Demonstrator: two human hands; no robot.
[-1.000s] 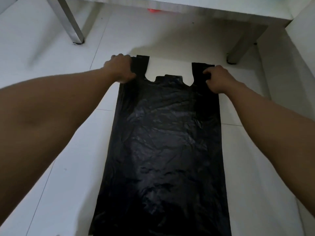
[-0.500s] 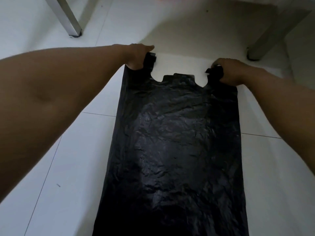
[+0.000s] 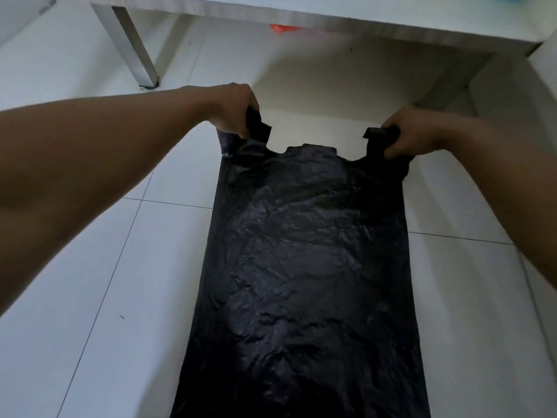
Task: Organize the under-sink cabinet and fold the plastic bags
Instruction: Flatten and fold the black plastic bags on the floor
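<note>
Black plastic bag (image 3: 307, 251) lies flat on the tiled floor (image 3: 90, 297), far end near the table. My left hand (image 3: 232, 111) and right hand (image 3: 413, 134) each pinch a handle. Flattened, no fold made yet; folding still to do.

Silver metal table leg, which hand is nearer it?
Left: left hand just right of the silver metal table leg; right hand far across the black plastic bag.
</note>
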